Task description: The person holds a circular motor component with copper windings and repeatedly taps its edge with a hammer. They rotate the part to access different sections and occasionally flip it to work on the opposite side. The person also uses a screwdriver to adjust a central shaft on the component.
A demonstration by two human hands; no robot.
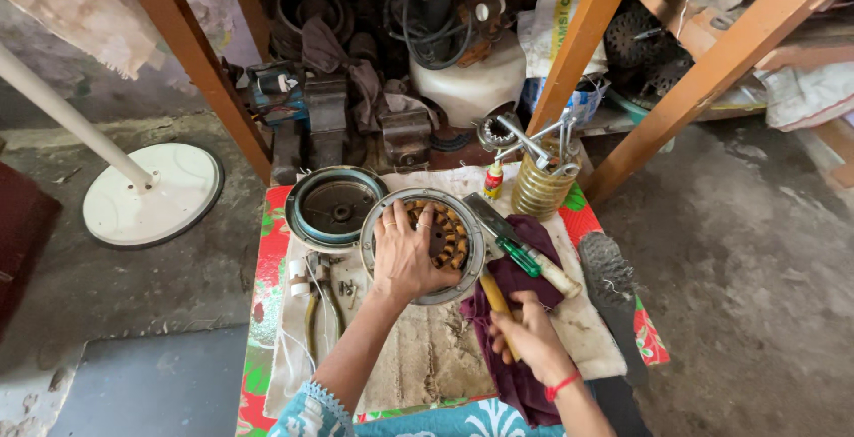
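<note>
On the cloth-covered table (427, 357), the left hand (405, 255) is pressing spread fingers on the fan motor housing (423, 246), seemingly heavy, rigid metal, best gripped by its rim. The right hand (532, 339) is gripping a wooden-handled tool (495, 299) tightly.

motor stator (425, 246): round, copper coils, flat | wooden-handled tool (498, 305): tilted

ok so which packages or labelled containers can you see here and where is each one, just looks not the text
Small bottle: upright on the cloth beside the brass-coloured tool holder; red cap, yellow and red label.
Printed sack: on the shelf behind the orange post; white, crumpled, with a yellow-green strip.
Tub: under the sack, by the post; white and blue, partly hidden.
No signs or screens show.
</note>
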